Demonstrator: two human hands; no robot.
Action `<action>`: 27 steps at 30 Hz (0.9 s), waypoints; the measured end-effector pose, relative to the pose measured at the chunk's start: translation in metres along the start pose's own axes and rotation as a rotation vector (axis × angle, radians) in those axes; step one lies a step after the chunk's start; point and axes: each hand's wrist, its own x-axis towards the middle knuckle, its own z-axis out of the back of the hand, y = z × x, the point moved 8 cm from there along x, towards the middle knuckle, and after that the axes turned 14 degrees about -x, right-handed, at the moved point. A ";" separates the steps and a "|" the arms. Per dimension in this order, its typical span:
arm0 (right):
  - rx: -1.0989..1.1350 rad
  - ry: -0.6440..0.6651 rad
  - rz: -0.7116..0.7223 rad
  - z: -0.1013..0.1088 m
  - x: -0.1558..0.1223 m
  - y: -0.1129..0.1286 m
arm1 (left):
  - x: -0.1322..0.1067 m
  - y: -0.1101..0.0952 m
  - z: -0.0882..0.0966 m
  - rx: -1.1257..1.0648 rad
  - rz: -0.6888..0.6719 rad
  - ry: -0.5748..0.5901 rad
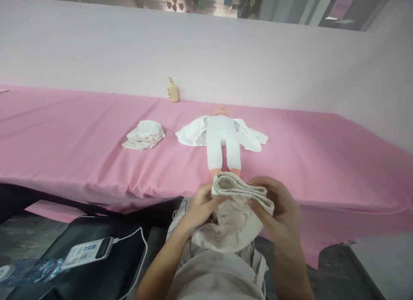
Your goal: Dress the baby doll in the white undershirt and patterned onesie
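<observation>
In front of my body I hold a cream, faintly patterned cloth garment (237, 220), its ribbed opening facing up and away from me. My left hand (206, 205) pinches the left side of the opening between thumb and fingers. On the opposite side my right hand (274, 205) grips the band the same way. Just beyond the garment lies a baby doll (222, 136) on its back in a white suit, its bare feet toward me. A white jacket (193, 132) is spread open under the doll.
A folded stack of white clothes (145, 135) lies left of the doll on the pink-covered table (80, 136). Against the wall stands a yellowish pump bottle (173, 91). At lower left, a black chair (106, 257) carries a cabled white power bank (88, 252) and a water bottle (32, 270).
</observation>
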 end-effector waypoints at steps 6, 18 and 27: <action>-0.015 0.285 -0.145 -0.021 0.036 -0.012 | 0.015 -0.047 0.013 0.150 -0.308 -0.188; -0.026 0.034 -0.024 0.008 0.112 0.025 | -0.035 0.058 -0.014 -0.161 0.341 0.009; -0.207 0.094 0.189 0.026 0.104 0.030 | -0.076 0.092 -0.049 -0.933 0.721 -0.181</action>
